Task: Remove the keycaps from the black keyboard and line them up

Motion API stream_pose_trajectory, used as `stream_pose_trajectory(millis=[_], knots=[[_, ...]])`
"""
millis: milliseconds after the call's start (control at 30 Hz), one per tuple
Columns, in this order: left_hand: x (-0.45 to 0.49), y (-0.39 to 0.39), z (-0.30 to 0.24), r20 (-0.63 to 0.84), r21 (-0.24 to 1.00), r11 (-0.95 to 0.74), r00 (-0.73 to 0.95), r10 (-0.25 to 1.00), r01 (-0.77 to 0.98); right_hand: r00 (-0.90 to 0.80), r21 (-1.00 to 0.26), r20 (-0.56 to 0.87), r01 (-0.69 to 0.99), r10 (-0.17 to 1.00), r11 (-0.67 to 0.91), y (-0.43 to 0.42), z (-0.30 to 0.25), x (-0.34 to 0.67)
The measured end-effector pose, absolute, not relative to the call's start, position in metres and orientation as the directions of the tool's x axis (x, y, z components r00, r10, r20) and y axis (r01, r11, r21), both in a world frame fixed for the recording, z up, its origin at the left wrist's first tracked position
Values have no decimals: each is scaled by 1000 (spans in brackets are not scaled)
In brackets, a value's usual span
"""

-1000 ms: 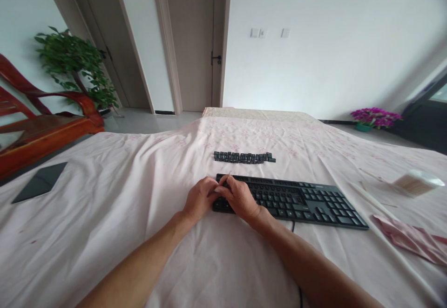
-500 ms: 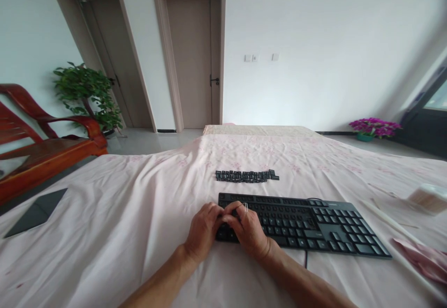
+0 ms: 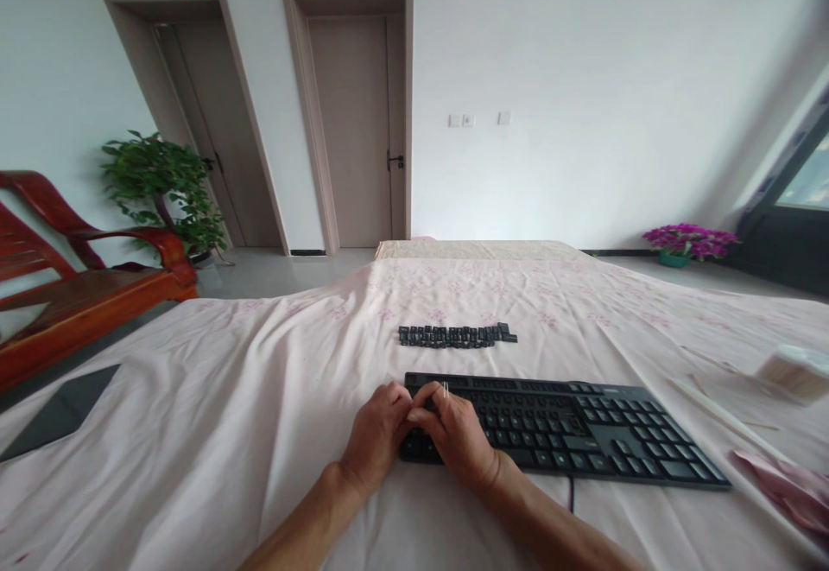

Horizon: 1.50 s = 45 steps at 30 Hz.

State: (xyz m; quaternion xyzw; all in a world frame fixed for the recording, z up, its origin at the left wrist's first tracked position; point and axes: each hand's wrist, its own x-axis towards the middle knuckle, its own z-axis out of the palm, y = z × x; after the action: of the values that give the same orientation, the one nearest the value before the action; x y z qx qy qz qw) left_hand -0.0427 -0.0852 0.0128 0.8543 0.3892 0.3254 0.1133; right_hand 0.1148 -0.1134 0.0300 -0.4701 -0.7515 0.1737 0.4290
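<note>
The room has smooth, plain white walls (image 3: 550, 79), a flat brown door (image 3: 353, 122) and a glossy reddish wooden chair (image 3: 97, 269) with a curved arm. The work surface is covered by a pale pink tablecloth (image 3: 311, 364), creased into soft folds and printed with small flowers. A long, black keyboard (image 3: 550, 433) lies flat on it, directly before the person, its cable (image 3: 572, 495) emerging at the near edge. Beyond it, loose black keycaps (image 3: 453, 337) sit in close, uneven rows. A flat, dark tablet (image 3: 61, 411) lies far left; a crumpled pink cloth (image 3: 787, 485) lies at right. The left hand (image 3: 376, 431) and right hand (image 3: 458, 437) meet over the keyboard's left end, fingers bent and drawn together, tips touching or nearly so. Two thin, pale prongs (image 3: 446, 390) project above the right hand; what the fingertips grip is hidden and cannot be determined.
</note>
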Motion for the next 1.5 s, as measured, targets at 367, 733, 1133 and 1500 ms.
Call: stream_pose_trajectory(millis=[367, 733, 1133, 1500], knots=[[-43, -91, 16, 431, 342, -631, 481, 764, 697, -198, -615, 536, 573, 820, 541, -118, 27, 117], [-46, -86, 20, 425, 263, -671, 541, 726, 693, -232, -572, 541, 603, 809, 556, -119, 29, 117], [-51, -86, 17, 509, 543, -688, 464, 725, 481, -11, -761, 482, 489, 876, 425, -119, 35, 118], [-50, -61, 11, 158, 949, -208, 210, 965, 239, -10, -666, 576, 574, 818, 476, -116, 49, 125]])
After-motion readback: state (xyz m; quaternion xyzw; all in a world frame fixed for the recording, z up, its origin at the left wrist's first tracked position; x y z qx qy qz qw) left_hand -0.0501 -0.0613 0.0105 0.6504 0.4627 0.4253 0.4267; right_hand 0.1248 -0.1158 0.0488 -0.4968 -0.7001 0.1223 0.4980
